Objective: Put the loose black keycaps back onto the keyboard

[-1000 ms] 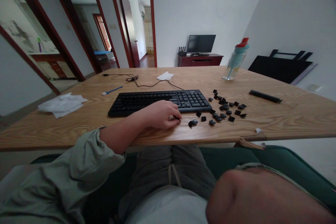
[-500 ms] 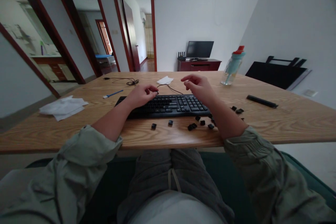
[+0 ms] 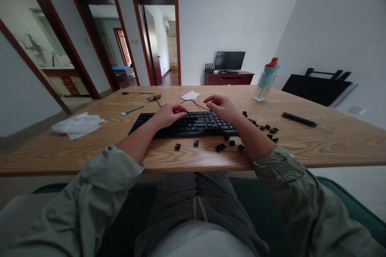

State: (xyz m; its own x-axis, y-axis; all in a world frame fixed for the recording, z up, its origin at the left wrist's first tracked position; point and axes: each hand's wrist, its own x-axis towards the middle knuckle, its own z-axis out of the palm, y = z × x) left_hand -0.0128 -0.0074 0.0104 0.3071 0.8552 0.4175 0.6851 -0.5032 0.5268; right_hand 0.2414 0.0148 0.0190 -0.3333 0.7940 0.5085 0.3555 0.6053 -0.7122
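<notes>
On the table (image 3: 331,144), the keyboard (image 3: 208,123) lies beneath both hands, the left hand (image 3: 167,116) pinched narrow, its grip impossible to tell, the right hand (image 3: 224,109) loosely curled, fingertips slightly apart, with loose keys (image 3: 196,143) nearer the body.

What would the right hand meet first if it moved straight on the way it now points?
Probably the left hand, over the computer keyboard; depth is unclear, so the right hand might pass beyond it.
</notes>
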